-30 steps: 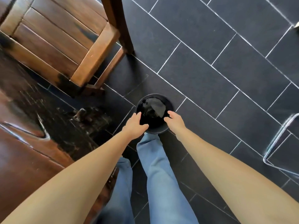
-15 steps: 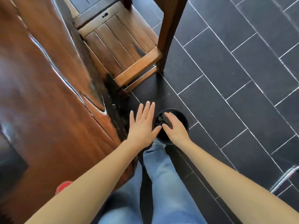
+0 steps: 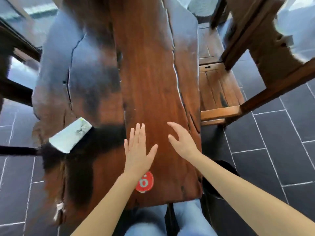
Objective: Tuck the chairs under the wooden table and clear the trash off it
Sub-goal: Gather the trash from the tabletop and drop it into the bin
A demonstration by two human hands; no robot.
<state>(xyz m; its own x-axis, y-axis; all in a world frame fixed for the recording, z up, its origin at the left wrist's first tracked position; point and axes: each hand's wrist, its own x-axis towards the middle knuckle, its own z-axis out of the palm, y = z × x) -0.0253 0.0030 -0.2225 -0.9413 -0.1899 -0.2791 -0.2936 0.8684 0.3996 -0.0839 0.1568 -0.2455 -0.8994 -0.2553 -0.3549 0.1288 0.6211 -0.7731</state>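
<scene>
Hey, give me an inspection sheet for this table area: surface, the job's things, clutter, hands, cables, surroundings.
Surface: wooden table, dark patches, glare on its far left.
Job's things: white paper trash, blurred, at the table's left edge; wooden chair on the right, seat mostly out from under the table.
Clutter: red number tag near the near end, partly under the left wrist.
Hands: left hand and right hand open over the table, holding nothing.
Cables: nothing seen.
Surroundings: dark tiled floor; dark bin beside the table, partly hidden by the right forearm.

Head camera looks steeply down, close above the wooden table (image 3: pixel 150 74) end
</scene>
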